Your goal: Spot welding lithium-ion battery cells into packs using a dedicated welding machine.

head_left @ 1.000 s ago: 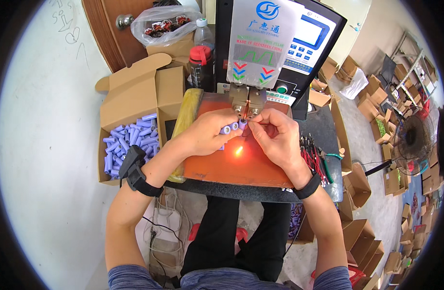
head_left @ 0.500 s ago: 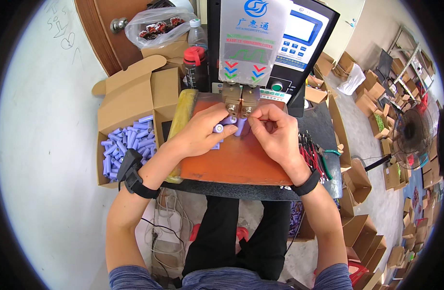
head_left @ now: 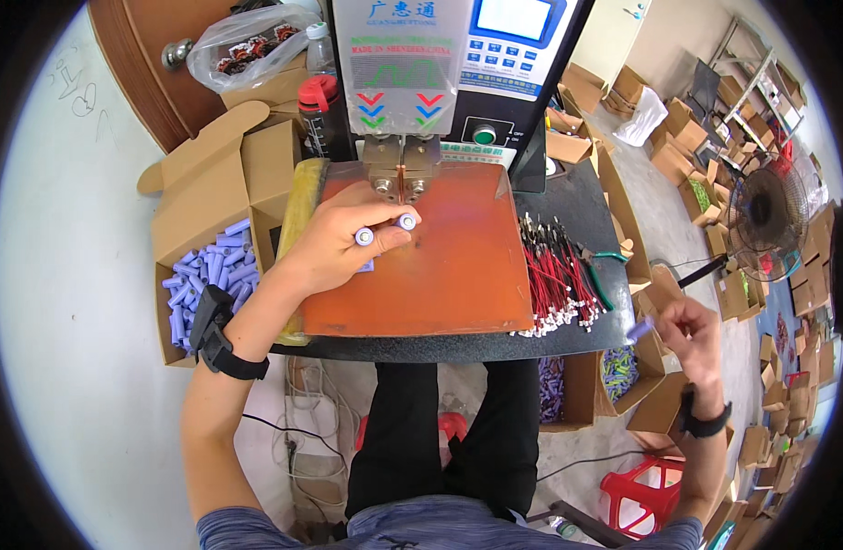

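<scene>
My left hand point(head_left: 343, 234) is closed around two purple cylindrical battery cells, a right-hand cell point(head_left: 406, 221) and a left-hand cell point(head_left: 364, 236), their ends facing me. It sits on the orange mat point(head_left: 440, 284), just below the metal electrode jaws point(head_left: 401, 174) of a spot welder point(head_left: 403, 73). Part of another purple piece point(head_left: 366, 267) shows beneath this hand. Out past the table's right edge, my right hand point(head_left: 692, 337) has its fingers pinched. A blurred purple battery cell point(head_left: 639, 330) is at their tips; how it is gripped is hard to make out.
At left an open cardboard box point(head_left: 169, 344) holds many purple cells. Red wire leads point(head_left: 559, 284) and green-handled pliers point(head_left: 600, 275) lie right of the mat. Boxes of cells point(head_left: 618, 371) stand below the right edge, near a red stool point(head_left: 637, 495). A fan point(head_left: 765, 215) stands farther right.
My right hand has left the welder's jaws and swung right and down, past the table edge, with a battery cell at its fingers. My left hand stays by the jaws with its two cells.
</scene>
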### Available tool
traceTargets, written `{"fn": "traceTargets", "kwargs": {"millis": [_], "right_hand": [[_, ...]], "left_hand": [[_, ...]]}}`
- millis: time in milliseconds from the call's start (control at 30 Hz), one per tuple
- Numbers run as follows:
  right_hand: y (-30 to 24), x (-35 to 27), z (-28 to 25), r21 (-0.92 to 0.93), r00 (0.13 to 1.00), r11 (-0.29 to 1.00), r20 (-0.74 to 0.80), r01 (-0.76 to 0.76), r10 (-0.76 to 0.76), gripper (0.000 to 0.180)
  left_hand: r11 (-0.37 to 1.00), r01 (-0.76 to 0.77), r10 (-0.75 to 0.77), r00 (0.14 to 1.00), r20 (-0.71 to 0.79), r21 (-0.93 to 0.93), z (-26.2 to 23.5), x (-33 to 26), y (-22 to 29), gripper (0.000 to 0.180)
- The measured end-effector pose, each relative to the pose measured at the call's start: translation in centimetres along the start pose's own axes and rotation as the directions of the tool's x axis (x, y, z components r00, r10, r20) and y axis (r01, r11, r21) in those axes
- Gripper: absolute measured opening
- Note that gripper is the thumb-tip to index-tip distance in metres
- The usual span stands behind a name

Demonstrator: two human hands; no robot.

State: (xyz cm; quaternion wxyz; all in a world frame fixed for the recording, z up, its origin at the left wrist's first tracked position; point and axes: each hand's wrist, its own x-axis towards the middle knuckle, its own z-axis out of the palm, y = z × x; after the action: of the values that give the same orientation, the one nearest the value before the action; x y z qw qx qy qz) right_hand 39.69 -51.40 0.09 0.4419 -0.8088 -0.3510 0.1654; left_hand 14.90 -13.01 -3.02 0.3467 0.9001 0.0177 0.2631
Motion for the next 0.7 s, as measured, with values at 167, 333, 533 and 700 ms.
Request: {"fn": "traceTargets", "kwargs": {"millis": [167, 333, 533, 700], "right_hand": [[2.9, -1.6, -3.2, -0.634, 0.885, 0.651, 0.447, 0.416, -0.130, 0.014], [3.5, 1.3, 1.6, -0.432, 0.948, 0.852, 0.242, 0.297, -0.207, 0.020], [3.1, 7.7, 9.7, -0.395, 0.969, 0.889, 0.181, 0.230, -0.171, 0.015], [5.4, 9.8, 10.8, -0.564, 0.960, 0.788, 0.250, 0.248, -0.123, 0.021]], "left_hand": [[0.999, 0.003, -0.004, 1.000, 0.012, 0.032, -0.2, 0.1, 0.6, 0.024], [0.995, 0.095, -0.095, 0.995, 0.027, -0.015, -0.2, -0.1, 0.8, 0.023], [0.998, 0.060, -0.061, 0.997, 0.046, 0.019, -0.2, -0.2, 0.0, 0.021], [1.000, 0.022, -0.022, 0.998, 0.060, -0.014, 0.2, 0.5, 0.3, 0.020]]}}
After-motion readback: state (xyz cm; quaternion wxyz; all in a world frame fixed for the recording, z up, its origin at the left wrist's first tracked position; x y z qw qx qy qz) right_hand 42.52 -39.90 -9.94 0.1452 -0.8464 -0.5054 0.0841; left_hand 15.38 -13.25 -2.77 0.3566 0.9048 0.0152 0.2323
